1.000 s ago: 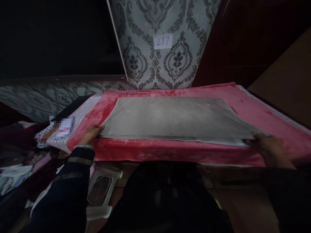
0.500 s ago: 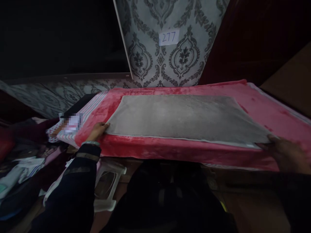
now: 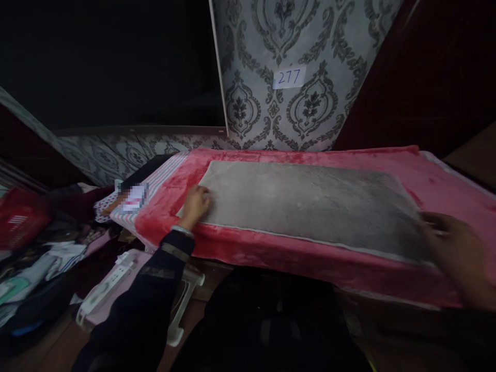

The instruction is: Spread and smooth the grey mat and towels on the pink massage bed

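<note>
My left hand (image 3: pixel 196 205) has just come off the near-left corner of the soft grey rectangular cloth (image 3: pixel 294 201), which it was pinching half a sec ago; it's now further in, fingers curled low over the cloth's left side, w/ the corner tip poking out past my wrist. Prob means that end lies flat w/o a corner hold, tho I can't tell if those fingers grip anything r/n. The cloth is spread out on the pink-red plush blanket (image 3: pixel 240 243), a strip of red bare all along the blanket's front edge and a wider pink area toward its right end. My right hand (image 3: pixel 453 248) is at the cloth's near-right corner, as it was a sec ago, but the pale patch that showed beside it is out of sight, so the near edge there looks tidier to me. That hand's a dark smear, tho: can't say if it's closed on the corner or just resting, and the corner itself is hidden. There's a small glint by its fingers, no idea what. Beyond the blanket's left edge the printed paper (image 3: pixel 134 199) is pixelated, unreadable. Below the blanket's front edge, my dark navy sleeve (image 3: pixel 178 253) blocks most of the white plastic stool (image 3: pixel 176 336) and cuts across near the white power strip (image 3: pixel 108 287).
</note>
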The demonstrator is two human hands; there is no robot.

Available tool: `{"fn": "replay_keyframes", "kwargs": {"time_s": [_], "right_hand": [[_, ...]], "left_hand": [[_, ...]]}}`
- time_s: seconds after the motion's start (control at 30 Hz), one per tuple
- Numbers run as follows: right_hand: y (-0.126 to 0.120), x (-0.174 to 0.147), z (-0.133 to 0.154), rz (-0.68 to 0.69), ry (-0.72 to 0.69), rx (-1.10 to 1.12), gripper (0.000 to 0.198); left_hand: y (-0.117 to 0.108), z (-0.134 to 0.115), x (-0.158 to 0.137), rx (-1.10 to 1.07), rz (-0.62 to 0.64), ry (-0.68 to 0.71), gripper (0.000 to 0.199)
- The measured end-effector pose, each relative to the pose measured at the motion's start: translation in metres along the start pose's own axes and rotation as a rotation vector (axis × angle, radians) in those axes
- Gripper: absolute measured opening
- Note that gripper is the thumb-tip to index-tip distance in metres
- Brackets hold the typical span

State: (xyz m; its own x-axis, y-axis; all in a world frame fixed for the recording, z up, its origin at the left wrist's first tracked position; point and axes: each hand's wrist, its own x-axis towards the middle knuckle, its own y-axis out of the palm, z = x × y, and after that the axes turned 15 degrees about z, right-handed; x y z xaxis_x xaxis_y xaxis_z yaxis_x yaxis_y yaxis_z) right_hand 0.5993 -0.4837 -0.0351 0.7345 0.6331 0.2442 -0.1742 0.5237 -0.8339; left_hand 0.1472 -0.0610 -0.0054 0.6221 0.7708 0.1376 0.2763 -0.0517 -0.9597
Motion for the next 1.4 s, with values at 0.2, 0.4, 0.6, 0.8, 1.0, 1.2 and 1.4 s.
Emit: {"fn": "replay_keyframes", "kwargs": {"time_s": [0.2,0.4,0.6,0.8,1.0,1.2,1.4], "right_hand": [[0.082,-0.018,0.123,0.465,-0.717,0.102,0.042],[0.110,-0.035,0.112,0.429,-0.696,0.148,0.018],[0.108,-0.041,0.113,0.439,-0.662,0.208,0.014],[0.104,-0.042,0.114,0.333,-0.618,0.197,0.017],[0.107,-0.034,0.108,0.387,-0.637,0.204,0.014],[0.110,-0.031,0.104,0.380,-0.600,0.283,0.017],[0.113,-0.033,0.107,0.330,-0.547,0.352,0.016]], "left_hand": [[0.041,-0.072,-0.030,-0.002,0.263,0.597,0.038],[0.046,-0.058,-0.047,0.003,0.253,0.549,0.021],[0.048,-0.052,-0.041,-0.025,0.266,0.574,0.016],[0.047,-0.075,-0.037,-0.037,0.211,0.549,0.020],[0.068,-0.120,-0.037,-0.047,0.192,0.635,0.018],[0.073,-0.117,-0.036,-0.042,0.181,0.655,0.018],[0.078,-0.115,-0.035,0.019,0.120,0.606,0.017]]}}
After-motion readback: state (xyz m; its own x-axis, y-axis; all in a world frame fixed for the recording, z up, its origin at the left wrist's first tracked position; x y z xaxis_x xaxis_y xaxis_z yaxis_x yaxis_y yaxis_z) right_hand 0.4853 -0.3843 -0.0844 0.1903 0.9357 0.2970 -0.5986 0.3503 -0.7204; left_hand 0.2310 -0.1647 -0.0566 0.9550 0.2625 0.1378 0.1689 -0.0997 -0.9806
